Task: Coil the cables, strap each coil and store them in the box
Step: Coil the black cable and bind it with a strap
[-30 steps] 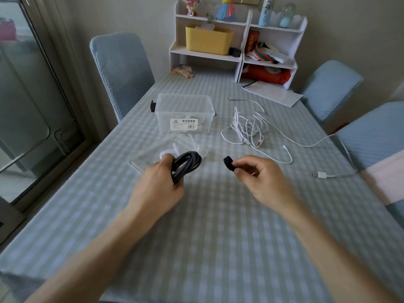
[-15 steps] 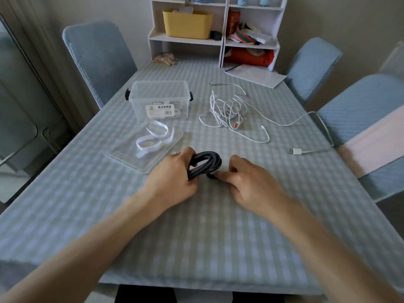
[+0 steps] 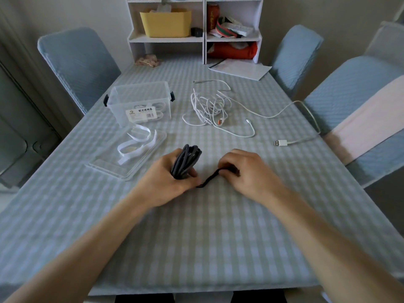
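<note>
Far edge of the checked table (image 3: 218, 237) has a white shelf unit (image 3: 204, 29) holding a yellow bin (image 3: 165, 24), papers (image 3: 240, 68) by the far right corner, blue chairs (image 3: 76, 64) around.

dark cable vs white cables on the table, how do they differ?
The dark cable is gathered in a tight coil; the white cables lie in a loose tangle. The left hand grips the dark cable; the white cables lie untouched on the tablecloth. Both are outside the clear box.
</note>
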Available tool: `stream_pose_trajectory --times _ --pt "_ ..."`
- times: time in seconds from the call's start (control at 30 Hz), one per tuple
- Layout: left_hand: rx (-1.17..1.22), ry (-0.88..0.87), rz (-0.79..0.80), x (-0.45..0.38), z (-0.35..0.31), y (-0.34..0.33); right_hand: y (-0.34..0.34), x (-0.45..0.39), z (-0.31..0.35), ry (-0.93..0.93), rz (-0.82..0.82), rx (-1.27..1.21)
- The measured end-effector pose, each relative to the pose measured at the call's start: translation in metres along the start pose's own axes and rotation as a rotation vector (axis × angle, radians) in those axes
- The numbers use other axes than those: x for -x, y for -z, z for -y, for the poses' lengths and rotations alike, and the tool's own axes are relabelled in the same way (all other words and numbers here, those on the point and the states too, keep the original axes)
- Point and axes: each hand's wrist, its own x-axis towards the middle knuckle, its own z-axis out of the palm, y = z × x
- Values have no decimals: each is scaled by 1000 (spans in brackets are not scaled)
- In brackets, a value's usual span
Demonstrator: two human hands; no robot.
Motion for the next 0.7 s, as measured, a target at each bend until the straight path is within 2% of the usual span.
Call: stream_pose_trajectory --times 0.23,0.3,0.43,0.57,0.7 --pt "-54 -2 38 4 -5 0 -5 5 3 4 -32 -31" --pt "-118 -58 53 7 -5 -1 -4 8 3 -10 -52 -57" --pt "-253 -156 -29 13 -7 -4 -2 12 3 4 -69 -77" --pt "-215 -129 -114 -2 1 1 -3 16 10 76 -13 -8" --pt "-235 -143 -86 -15 0 3 0 22 26 99 160 -68"
